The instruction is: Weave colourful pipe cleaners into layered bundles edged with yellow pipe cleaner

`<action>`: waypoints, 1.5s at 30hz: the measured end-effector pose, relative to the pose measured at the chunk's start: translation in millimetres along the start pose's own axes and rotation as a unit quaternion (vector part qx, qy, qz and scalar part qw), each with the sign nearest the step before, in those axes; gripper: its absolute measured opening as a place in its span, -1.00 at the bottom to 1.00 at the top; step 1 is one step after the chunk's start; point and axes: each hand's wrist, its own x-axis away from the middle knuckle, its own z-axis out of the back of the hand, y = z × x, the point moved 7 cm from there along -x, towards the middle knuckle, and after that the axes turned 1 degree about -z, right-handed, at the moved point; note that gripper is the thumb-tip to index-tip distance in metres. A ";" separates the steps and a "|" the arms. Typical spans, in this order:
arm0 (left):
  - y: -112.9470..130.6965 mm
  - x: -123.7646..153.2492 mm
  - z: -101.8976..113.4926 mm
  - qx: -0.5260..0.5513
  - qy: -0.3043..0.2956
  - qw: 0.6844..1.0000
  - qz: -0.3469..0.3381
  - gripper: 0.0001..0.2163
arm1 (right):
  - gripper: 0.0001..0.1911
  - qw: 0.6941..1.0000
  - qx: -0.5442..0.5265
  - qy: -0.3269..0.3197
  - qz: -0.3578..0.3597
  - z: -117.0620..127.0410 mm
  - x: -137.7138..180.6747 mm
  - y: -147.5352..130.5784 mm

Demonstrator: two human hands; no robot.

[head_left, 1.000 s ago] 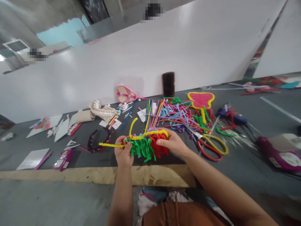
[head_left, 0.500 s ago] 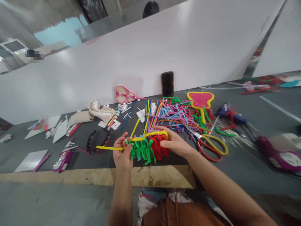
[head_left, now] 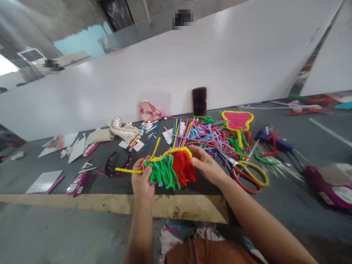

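Observation:
Both my hands hold a pipe-cleaner piece (head_left: pixel 170 169) just above the table's front edge: green and red fuzzy loops hang from a yellow pipe cleaner (head_left: pixel 129 170) that arches over the top and sticks out to the left. My left hand (head_left: pixel 141 179) pinches its green left end. On the red right end my right hand (head_left: pixel 206 165) is closed, thumb in front. Behind the piece lies a heap of loose coloured pipe cleaners (head_left: pixel 205 134).
Red-and-yellow scissors (head_left: pixel 247 175) lie right of my right hand. A dark phone (head_left: pixel 199 101) leans on the white wall. A pink heart-shaped piece (head_left: pixel 237 120), a glue gun (head_left: pixel 271 139), a purple object (head_left: pixel 330 187), paper scraps (head_left: pixel 68 148) and a dark headband (head_left: pixel 117 163) lie about.
The piece has tilted up a little in my hands, so the red and green loops face me more. The view has shifted slightly; my grip stays the same.

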 end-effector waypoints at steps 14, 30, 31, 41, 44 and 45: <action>50.4 112.9 -56.2 -0.328 -0.482 0.603 -0.545 -0.81 | -0.17 0.950 -0.233 -0.130 -0.162 -30.9 9.7 1.3; 4.5 100.9 -44.7 -0.372 -0.565 0.546 -0.494 -0.66 | -0.74 0.977 -0.187 -0.058 -0.083 -16.2 1.5 2.3; 4.3 100.4 -44.7 -0.371 -0.566 0.550 -0.490 -0.65 | -0.75 0.977 -0.190 -0.056 -0.082 -16.1 0.9 3.1; 15.7 91.6 -53.9 -0.346 -0.537 0.644 -0.420 -0.67 | -0.79 0.980 -0.171 -0.039 -0.098 -12.5 -0.5 7.2; 36.1 72.1 -49.4 -0.364 -0.402 0.775 -0.325 -0.69 | -0.72 0.984 -0.136 -0.010 -0.111 0.3 0.9 6.6; 44.0 68.0 -46.9 -0.374 -0.357 0.801 -0.301 -0.68 | -0.69 0.987 -0.118 0.014 -0.108 7.6 0.9 4.6</action>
